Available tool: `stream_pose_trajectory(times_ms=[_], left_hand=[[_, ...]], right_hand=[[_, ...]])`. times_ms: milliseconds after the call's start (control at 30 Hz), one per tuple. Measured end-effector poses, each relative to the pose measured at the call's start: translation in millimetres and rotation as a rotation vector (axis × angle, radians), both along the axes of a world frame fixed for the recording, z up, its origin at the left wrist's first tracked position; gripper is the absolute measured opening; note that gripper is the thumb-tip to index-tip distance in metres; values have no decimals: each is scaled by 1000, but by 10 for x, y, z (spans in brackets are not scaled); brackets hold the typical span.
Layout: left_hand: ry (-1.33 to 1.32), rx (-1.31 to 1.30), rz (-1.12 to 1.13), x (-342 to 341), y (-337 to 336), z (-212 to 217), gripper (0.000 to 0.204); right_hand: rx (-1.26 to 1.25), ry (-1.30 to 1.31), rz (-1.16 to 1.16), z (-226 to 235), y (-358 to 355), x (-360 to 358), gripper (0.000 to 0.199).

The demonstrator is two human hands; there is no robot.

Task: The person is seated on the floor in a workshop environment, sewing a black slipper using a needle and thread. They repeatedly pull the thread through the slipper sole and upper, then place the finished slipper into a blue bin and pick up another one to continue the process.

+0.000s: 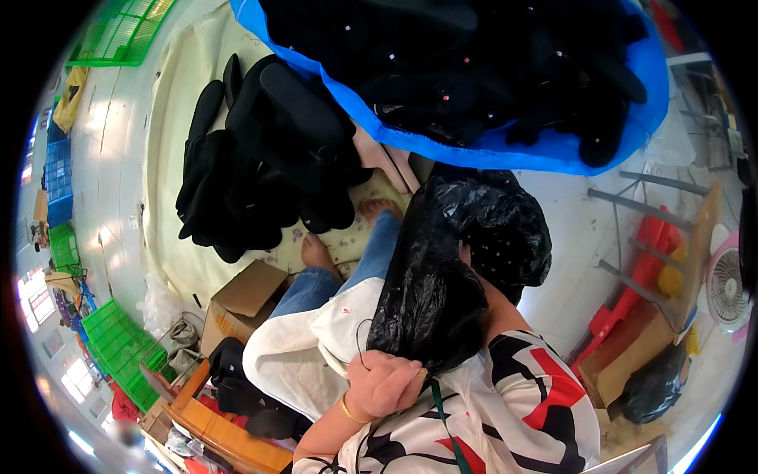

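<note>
A black plastic bag lies crumpled across my lap, its far end bulging out to the right. My left hand is closed at the near edge of this bag, fingers pressed together on the plastic. A thin dark strand loops up beside that hand. My right hand reaches into the folds of the bag; only a sliver of skin shows, and its fingers are hidden. Below the bag is a white cloth over my legs.
Black padded slipper-like pieces are heaped ahead on the left. A big blue sack full of similar black pieces stands ahead. A cardboard box and wooden chair are on the left; an overturned stool and fan on the right.
</note>
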State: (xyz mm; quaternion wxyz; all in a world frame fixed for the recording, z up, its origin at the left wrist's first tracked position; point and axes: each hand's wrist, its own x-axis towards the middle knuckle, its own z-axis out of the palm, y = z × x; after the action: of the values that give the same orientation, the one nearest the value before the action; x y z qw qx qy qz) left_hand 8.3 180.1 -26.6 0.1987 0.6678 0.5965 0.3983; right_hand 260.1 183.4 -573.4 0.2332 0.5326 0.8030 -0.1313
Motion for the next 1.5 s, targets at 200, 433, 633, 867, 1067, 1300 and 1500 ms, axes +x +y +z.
stream_pose_trajectory(times_ms=[200,433,633,867,1067,1300,1500], left_hand=[[31,-80,-13,31,69,33,25],[32,118,131,145,62,-46,22],[33,176,155,179,41,-76,17],[-45,199,211,247,71,-92,9],[-787,12,474,-26,-146,-44,13],[-271,13,667,-847,-924,44,17],[657,-57,693,-1480,-1396,-462,9]], right_hand=[[-365,-3,8,1574,966,-179,46],[-161,372,-330,2837,1167,177,53],[-362,973,-677,2938,1105,678,66],[-590,1362,-810,4507,1185,821,66],[-574,1565,-502,5882,869,354,68],[-1081,1483,-73,6225,-48,-522,71],[-949,1069,79,6108,-701,-1145,63]])
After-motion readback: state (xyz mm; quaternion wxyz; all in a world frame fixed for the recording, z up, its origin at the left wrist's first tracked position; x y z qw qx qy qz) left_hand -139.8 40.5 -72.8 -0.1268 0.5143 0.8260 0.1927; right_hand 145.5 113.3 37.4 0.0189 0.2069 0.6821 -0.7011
